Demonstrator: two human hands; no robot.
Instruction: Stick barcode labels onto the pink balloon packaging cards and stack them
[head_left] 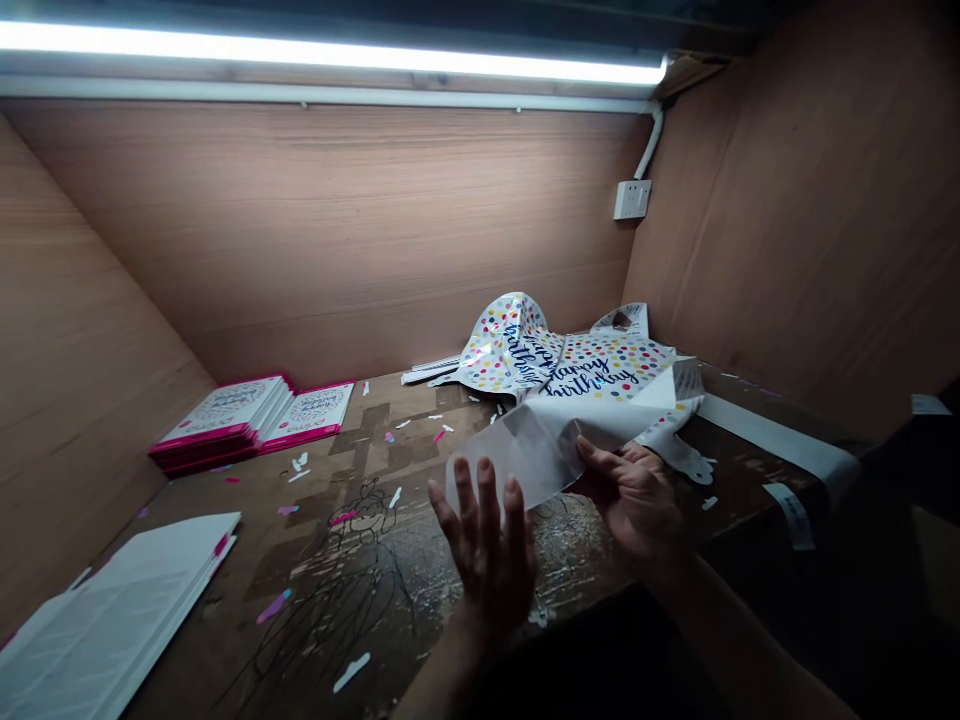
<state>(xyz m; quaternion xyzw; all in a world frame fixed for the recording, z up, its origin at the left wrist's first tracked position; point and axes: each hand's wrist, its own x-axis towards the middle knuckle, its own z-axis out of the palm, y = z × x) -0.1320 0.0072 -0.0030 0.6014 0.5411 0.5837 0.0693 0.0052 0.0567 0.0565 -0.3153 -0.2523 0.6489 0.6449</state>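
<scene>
A flat foil balloon (525,450), its pale plain side towards me, is pinched at its near edge between the thumb and fingers of my right hand (637,500). My left hand (487,545) is raised in front of the balloon's left end with its fingers stretched and spread; whether it touches the foil I cannot tell. Just behind lie more flat balloons (600,370) with coloured dots and blue "happy birthday" lettering. One dotted balloon (502,345) bulges up at the back of that pile.
Pink-edged printed packets (225,415) are stacked at the back left. White printed sheets (112,610) lie at the front left. Paper scraps (351,672) are scattered over the brown table (330,540). A white strip (780,435) runs along the right. Wooden walls (360,240) enclose the table.
</scene>
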